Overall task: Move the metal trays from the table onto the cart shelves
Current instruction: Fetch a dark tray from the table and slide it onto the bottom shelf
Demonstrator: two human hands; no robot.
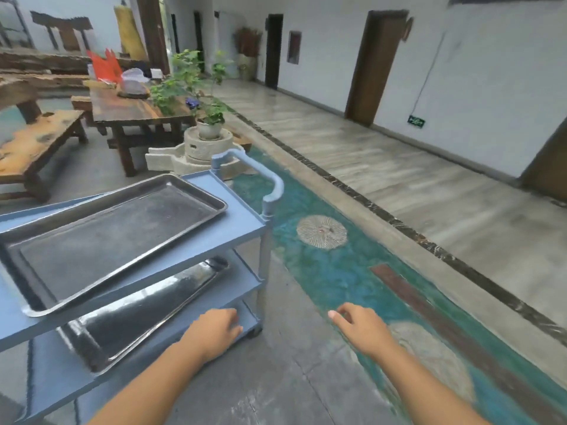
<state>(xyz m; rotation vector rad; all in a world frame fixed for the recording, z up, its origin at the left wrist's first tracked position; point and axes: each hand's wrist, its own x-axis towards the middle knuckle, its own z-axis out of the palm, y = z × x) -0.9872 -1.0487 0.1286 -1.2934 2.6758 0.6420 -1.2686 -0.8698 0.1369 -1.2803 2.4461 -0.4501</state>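
Both metal trays are on the blue cart [242, 222], which fills the 9 o'clock side of the view. The upper tray [107, 240] lies flat on the top shelf, one corner poking a bit past the shelf's near edge. The second tray [144, 314] lies on the middle shelf right underneath, shiny and partly hidden by the shelf above.

Hands: neither one is holding anything. The left hand [216, 331] is at about 6 o'clock, fingers loosely curled, right in front of the corner of the lowest shelf by the caster wheel. I can't tell if it's actually touching the shelf. The right hand [360, 328] is at about 5 o'clock, relaxed, fingers half curled, out over the floor and well apart from the cart.

The cart handle [264, 176] sticks up at the far end. Past it, around 11 o'clock, there's a stone mill [196, 148] with a potted plant [210, 118] sitting on top, and beside that a dark wooden bench [129, 108] with some red and white stuff on it — too blurry to name. A teal strip [337, 280] runs along the floor from 12 toward 4 o'clock, with a round stone inlay [321, 232] set in it.
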